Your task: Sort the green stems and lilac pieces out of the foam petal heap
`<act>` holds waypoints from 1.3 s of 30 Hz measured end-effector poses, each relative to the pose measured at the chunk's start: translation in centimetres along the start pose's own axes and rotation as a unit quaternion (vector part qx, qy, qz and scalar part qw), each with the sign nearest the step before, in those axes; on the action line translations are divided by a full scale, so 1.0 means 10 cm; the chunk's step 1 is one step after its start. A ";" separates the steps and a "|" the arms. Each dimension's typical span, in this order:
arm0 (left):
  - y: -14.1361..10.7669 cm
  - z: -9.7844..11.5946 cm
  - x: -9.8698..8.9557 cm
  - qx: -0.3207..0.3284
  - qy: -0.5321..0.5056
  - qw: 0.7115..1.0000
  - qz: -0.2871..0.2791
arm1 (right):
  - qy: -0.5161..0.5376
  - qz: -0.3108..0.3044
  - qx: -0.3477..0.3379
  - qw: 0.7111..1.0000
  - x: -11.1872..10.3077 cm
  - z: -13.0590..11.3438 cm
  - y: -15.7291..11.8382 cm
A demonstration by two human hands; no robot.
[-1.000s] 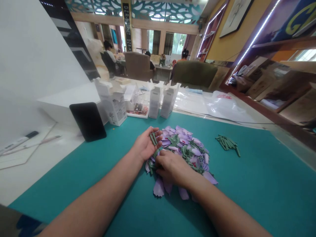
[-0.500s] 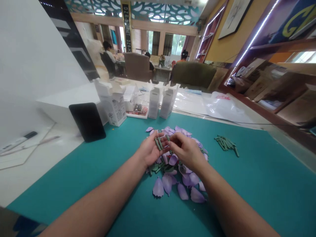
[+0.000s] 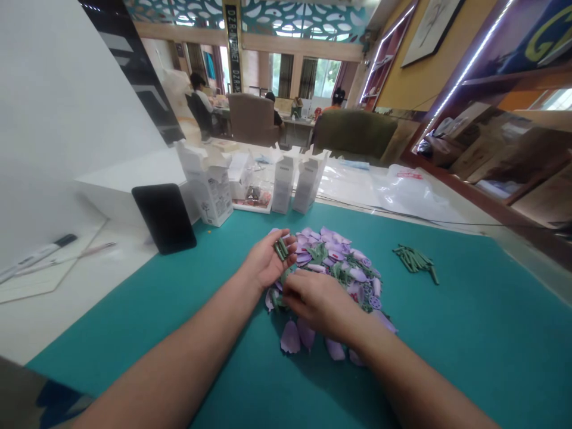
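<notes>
My left hand (image 3: pixel 268 259) is turned palm up with its fingers curled around a few short green stem pieces (image 3: pixel 281 249). Just below it, my right hand (image 3: pixel 313 298) reaches down into the left side of a heap of light purple petal pieces (image 3: pixel 335 241). Its fingers are bent together, and what they pinch, if anything, is hidden. Green leaf pieces (image 3: pixel 318 253) and small red bits are mixed into the heap. Off to the right lies a separate bunch of green stem pieces (image 3: pixel 415 260) on the teal mat (image 3: pixel 469 333).
Behind the heap stand open white boxes (image 3: pixel 210 193) and a white tray (image 3: pixel 252 207) with small parts. A black tablet-like panel (image 3: pixel 164 219) leans at the left. Clear plastic bags (image 3: pixel 402 187) lie at the back right. People sit at desks farther away.
My right hand has moved from beside the left palm down into the heap. My left hand has shifted slightly left and up, still with the stem pieces.
</notes>
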State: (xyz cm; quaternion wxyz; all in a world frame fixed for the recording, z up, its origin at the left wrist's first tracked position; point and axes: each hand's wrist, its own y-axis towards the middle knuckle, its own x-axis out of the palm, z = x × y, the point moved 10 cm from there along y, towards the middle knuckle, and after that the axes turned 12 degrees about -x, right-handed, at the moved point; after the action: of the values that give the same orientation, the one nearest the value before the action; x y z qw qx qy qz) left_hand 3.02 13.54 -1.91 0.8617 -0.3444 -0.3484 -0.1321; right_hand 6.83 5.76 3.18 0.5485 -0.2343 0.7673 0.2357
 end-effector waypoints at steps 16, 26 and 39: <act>-0.05 0.06 0.00 0.018 0.000 1.000 0.010 | -0.066 -0.091 0.045 0.993 0.42 -0.08 0.06; -0.04 0.12 -0.02 0.032 -0.006 0.999 0.005 | -0.031 0.017 0.083 0.996 -0.05 0.21 -0.05; -0.01 -0.30 0.15 -0.050 0.017 0.998 -0.026 | 0.016 0.184 0.082 0.979 -0.46 0.46 -0.16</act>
State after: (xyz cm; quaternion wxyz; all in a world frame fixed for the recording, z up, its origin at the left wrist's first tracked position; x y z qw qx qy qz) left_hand 5.56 11.40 -2.42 0.8455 -0.3757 -0.3356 -0.1772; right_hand 12.47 7.84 6.09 0.5006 -0.0471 0.8226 0.2654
